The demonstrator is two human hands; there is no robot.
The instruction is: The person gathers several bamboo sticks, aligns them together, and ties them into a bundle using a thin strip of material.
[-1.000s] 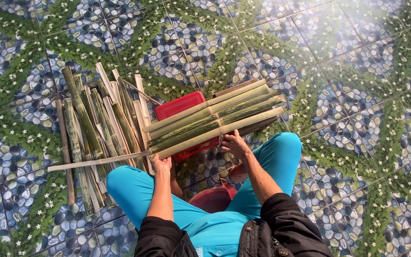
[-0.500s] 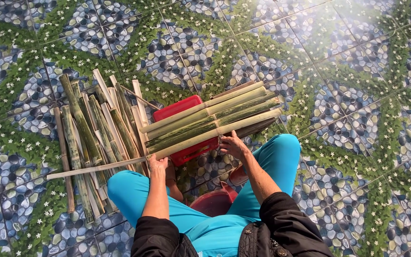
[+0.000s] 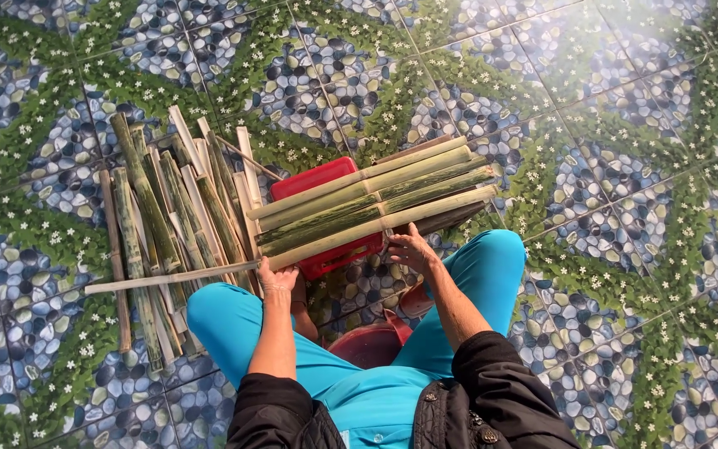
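A home yard or porch: pebble-and-flower patterned floor tiles (image 3: 592,125), split bamboo pile (image 3: 168,216), red plastic stool (image 3: 326,179).

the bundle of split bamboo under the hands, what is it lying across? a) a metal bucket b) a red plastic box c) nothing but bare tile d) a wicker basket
b: the bundle of split bamboo lies across a red plastic box, whose red top shows above the strips and whose edge shows below them, by the left hand and right hand.
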